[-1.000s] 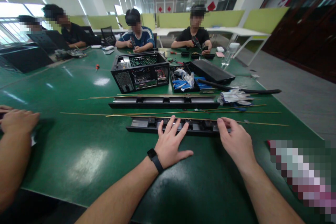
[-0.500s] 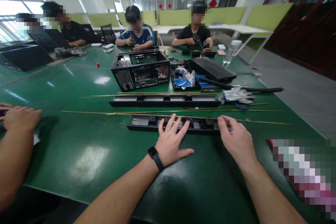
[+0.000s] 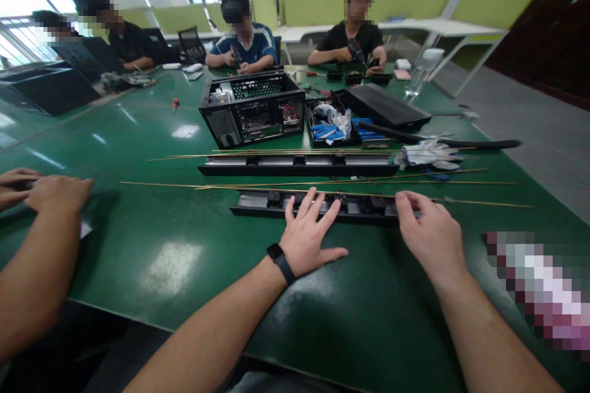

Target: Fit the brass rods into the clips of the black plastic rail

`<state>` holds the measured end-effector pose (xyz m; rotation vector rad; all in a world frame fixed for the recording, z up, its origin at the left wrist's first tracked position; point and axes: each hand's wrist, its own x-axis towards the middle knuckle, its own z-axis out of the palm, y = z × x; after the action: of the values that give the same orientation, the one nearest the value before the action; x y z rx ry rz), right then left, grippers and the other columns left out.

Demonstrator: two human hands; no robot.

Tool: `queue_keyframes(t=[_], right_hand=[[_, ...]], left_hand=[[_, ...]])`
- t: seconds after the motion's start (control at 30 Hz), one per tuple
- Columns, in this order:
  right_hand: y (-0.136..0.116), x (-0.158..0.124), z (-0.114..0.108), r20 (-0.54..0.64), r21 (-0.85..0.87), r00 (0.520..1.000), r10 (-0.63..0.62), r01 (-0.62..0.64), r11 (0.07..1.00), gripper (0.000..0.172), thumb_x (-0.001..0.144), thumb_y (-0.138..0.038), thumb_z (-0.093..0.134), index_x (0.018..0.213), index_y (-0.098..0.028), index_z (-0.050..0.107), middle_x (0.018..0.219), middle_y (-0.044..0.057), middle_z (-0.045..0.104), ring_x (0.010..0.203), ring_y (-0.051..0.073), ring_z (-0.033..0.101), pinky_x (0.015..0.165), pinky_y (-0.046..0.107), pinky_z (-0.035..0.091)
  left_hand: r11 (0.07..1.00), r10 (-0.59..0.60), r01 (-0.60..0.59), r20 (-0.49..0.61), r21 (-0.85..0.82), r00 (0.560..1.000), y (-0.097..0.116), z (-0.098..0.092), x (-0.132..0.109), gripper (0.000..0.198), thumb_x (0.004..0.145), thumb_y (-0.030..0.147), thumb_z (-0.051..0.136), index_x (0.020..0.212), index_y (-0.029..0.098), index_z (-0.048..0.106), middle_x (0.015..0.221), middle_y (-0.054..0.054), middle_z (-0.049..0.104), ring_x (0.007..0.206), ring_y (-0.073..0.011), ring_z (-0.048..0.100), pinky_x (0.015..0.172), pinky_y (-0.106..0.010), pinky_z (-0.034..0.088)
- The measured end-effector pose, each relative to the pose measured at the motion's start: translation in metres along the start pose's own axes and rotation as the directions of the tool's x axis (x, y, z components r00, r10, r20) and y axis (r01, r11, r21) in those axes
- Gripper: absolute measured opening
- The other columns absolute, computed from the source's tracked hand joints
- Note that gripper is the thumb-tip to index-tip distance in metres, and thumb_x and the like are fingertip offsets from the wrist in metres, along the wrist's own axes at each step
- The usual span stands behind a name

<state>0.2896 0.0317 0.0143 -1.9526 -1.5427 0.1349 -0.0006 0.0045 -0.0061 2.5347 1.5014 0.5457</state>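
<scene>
Black computer case (image 3: 252, 112), clear bottle (image 3: 421, 73)

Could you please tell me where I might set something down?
Nearer than the thin rods, the tabletop is bare between the co-worker's hand and left hand; another bare patch lies between the person's forearms. Beyond the far channel, the computer case and gloves crowd it.
</scene>
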Motion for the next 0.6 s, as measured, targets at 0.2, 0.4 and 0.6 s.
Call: queue_keyframes(t=[0.2,0.4,0.6], right_hand=[[0.001,0.005,-0.011,-0.029,-0.069,0.993,0.111,-0.113,0.991,0.07,0.113,-0.07,0.044,0.129,-0.019,0.089,0.117,0.026,0.085,0.122,0.049,0.079,0.11,0.065,0.059],[0.0,0.006,-0.016,-0.008,-0.094,0.992,0.123,-0.124,0.988,0.072,0.113,-0.069,0.043,0.131,-0.016,0.089,0.12,0.029,0.086,0.123,0.053,0.079,0.107,0.065,0.059],[-0.007,0.002,-0.011,0.035,-0.047,0.995,0.093,-0.092,0.995,0.063,0.112,-0.068,0.049,0.129,-0.023,0.089,0.12,0.023,0.088,0.122,0.048,0.081,0.108,0.06,0.06]], left_hand=[[1.0,0.002,-0.002,0.004,0.0,1.0,0.001,-0.002,0.0,0.116,0.094,0.072,0.104,0.189,0.029,0.054,0.195,-0.026,0.049,0.19,-0.0532,0.029,0.147,-0.088,0.025],[1.0,-0.001,0.001,0.024,-0.002,1.0,0.002,-0.005,0.001,0.115,0.095,0.072,0.102,0.189,0.027,0.054,0.196,-0.027,0.048,0.19,-0.0533,0.027,0.146,-0.088,0.026],[1.0,0.0,0.0,0.026,-0.003,1.0,0.003,-0.005,0.002,0.115,0.095,0.07,0.103,0.189,0.027,0.054,0.196,-0.027,0.047,0.191,-0.0525,0.026,0.147,-0.088,0.025]])
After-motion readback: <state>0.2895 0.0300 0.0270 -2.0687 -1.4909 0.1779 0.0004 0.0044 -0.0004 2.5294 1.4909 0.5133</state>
